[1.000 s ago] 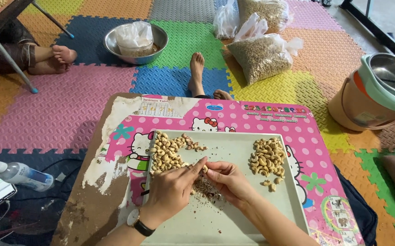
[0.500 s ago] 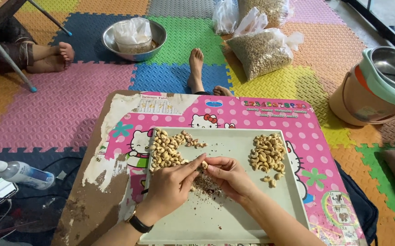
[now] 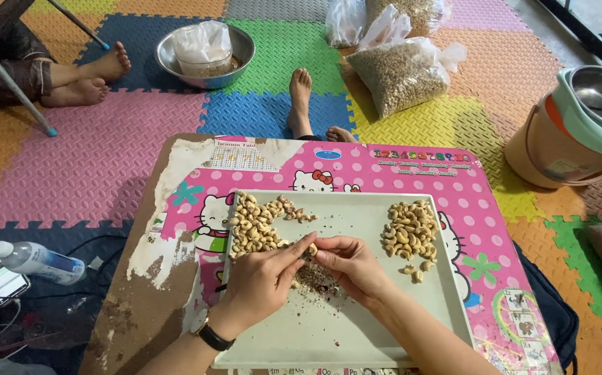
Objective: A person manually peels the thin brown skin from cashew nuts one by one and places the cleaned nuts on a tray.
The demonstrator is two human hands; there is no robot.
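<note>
Left hand: my left hand (image 3: 263, 281) sits over the middle of the tray, fingers curled in, thumb and forefinger pinched onto a single cashew (image 3: 312, 248) at their tips. A dark watch (image 3: 214, 337) is on that wrist.
Right hand: my right hand (image 3: 348, 267) meets the left from the other side, fingertips drawn close together and touching the same cashew. How much of the nut each hand carries I cannot tell; both sets of fingertips are on it.
Grip width: narrow on both hands, only the width of the nut between the fingertips, no finger spread wide.
Cashew position: held just above the tray, over the skin crumbs, beside the lower edge of the left pile.
Skin crumbs: a patch of brown flakes (image 3: 312, 278) lies on the tray right under my fingers.
Left pile: a heap of cashews (image 3: 256, 223) in the tray's upper left corner, touching my left forefinger's side.
Right pile: a paler heap of cashews (image 3: 408, 232) near the tray's right rim, apart from my hands, with a few strays below it.
Tray: a pale rectangular tray (image 3: 356, 333) on a pink cartoon-print low table (image 3: 398, 177).
Around: bags of nuts (image 3: 398, 73) and a steel bowl (image 3: 235, 66) on the foam mat beyond, a bucket (image 3: 564, 146) to the right, a water bottle (image 3: 37, 260) to the left.
</note>
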